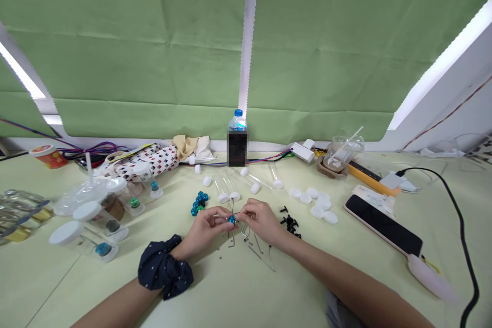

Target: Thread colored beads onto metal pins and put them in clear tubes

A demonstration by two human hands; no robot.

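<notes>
My left hand [209, 224] pinches a small shiny blue ball-shaped part [231, 219] between thumb and fingertips. Close against its right side, my right hand [260, 219] has its fingertips pressed together; what they grip is too small to make out. Beneath and between both hands lie several thin bent metal rods like hex keys [231, 242] and tiny loose bits. Left of the ball is a cluster of blue, green and black balls [199, 202]. Several black T-shaped pieces [290, 224] are heaped just right of my right hand.
White round discs [323, 201] lie at the right, near a phone [384, 224] and a black cable [457, 215]. Capped clear tubes [223, 192] and a bottle [238, 138] stand or lie beyond my hands. Clear containers with white lids [66, 232] hold coloured balls at left.
</notes>
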